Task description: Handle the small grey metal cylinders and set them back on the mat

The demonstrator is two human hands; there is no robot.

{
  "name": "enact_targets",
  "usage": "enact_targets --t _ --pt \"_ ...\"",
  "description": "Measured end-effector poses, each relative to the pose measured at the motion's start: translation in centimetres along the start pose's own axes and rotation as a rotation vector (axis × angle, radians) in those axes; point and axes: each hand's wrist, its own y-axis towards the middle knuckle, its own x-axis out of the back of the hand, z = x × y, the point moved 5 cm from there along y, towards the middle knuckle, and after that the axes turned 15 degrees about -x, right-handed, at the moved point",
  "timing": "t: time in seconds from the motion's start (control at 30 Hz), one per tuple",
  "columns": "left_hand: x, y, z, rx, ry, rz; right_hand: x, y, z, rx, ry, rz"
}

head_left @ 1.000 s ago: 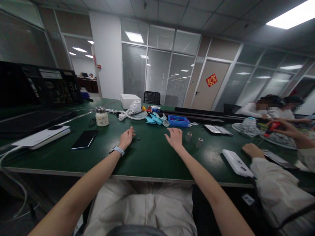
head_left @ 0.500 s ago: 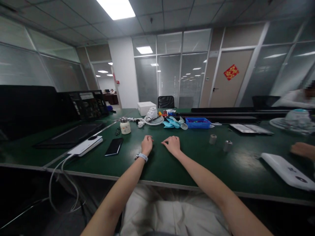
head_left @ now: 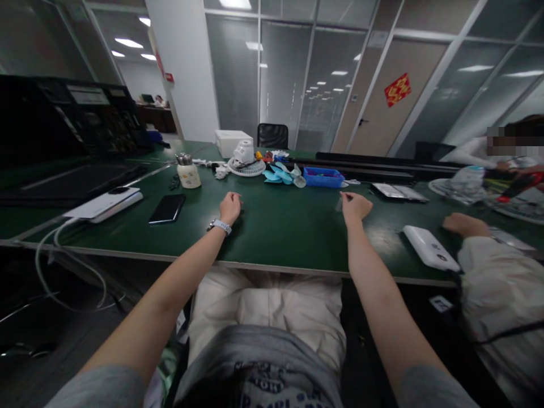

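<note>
My left hand (head_left: 230, 208) rests over the green table with its fingers curled in, and nothing shows in it. A watch with a pale strap (head_left: 221, 226) is on that wrist. Further right, my right hand (head_left: 357, 208) has its fingers bent round a small grey metal cylinder (head_left: 339, 204), which shows blurred at the fingertips. The second cylinder cannot be seen, and my right hand covers its area. Left of my left hand lies a black phone (head_left: 167, 209). Beyond my right hand stands a blue tray (head_left: 323, 184).
Along the back sit a cream bottle (head_left: 188, 175), a white fan part (head_left: 246, 166), light blue fan blades (head_left: 278, 174) and a white box (head_left: 233, 143). A white device (head_left: 430, 247) lies at the right, near a co-worker's hand (head_left: 465, 224). White cables (head_left: 46, 238) hang off the left edge.
My right hand has moved right, away from my left hand, to the metal cylinders and closed round one. The view has tilted down. My left hand stays curled on the table.
</note>
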Motion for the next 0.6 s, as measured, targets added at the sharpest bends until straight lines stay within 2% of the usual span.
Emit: enact_targets --t 0.1,0.33,0.6 --pt "0.0 0.0 -0.2 -0.003 0.000 0.006 -0.6 0.4 0.1 -0.013 0.004 0.023" --pt "0.0 -0.1 -0.3 -0.003 -0.003 0.009 -1.2 1.3 0.4 -0.012 -0.081 -0.023" --pt "-0.2 -0.1 -0.2 -0.009 0.002 0.024 -1.1 1.3 0.4 -0.056 -0.122 -0.021"
